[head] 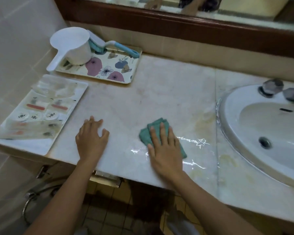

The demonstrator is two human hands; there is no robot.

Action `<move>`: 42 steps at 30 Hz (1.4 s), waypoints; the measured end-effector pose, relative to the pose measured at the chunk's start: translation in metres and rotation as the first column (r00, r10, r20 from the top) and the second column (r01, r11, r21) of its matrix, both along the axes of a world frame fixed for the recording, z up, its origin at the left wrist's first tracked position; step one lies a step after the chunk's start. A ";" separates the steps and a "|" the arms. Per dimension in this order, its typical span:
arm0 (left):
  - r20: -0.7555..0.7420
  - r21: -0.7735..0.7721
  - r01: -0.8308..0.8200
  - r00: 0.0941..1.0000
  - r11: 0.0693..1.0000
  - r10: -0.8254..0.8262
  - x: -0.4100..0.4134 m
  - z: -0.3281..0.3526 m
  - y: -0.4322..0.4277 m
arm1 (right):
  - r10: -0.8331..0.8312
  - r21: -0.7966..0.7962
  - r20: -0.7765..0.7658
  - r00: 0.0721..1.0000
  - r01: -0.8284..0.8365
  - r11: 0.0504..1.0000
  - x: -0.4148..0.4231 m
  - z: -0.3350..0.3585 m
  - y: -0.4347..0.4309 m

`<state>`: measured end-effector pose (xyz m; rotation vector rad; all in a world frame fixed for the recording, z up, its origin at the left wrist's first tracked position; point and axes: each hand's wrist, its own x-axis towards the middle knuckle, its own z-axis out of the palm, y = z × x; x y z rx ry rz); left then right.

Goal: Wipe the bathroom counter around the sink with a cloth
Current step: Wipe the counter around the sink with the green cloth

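The right hand [163,146] lies flat on a folded green cloth [148,133], with the fingers straight and a little apart, pressing it on the counter [159,92]. The cloth is near the front edge of the counter, to the left of the sink [231,106], and well apart from it. Just to the right of the cloth the counter shines wet. The left hand [92,138] rests on the bare counter with its fingers relaxed and spread, and it holds nothing. At the back left there is a flowered tray [109,72] with a white scoop [71,44] and a blue brush [112,46] on it. A white tray [32,146] with small wrapped items lies at the left end.
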<state>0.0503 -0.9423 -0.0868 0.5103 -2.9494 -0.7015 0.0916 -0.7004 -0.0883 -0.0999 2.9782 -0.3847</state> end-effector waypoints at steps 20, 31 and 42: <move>-0.008 0.118 0.187 0.982 0.975 -0.187 0.008 0.003 0.114 | -0.022 0.066 -0.040 0.999 0.025 0.998 0.093 0.000 0.097; 0.056 -0.187 0.248 0.969 0.951 -0.242 -0.051 -0.006 0.131 | -0.132 -0.017 -0.106 0.986 0.131 0.991 0.005 -0.008 0.087; 0.043 -0.192 0.225 0.974 0.955 -0.221 -0.052 -0.007 0.131 | -0.122 -0.023 -0.030 0.992 0.122 0.992 -0.150 -0.007 0.136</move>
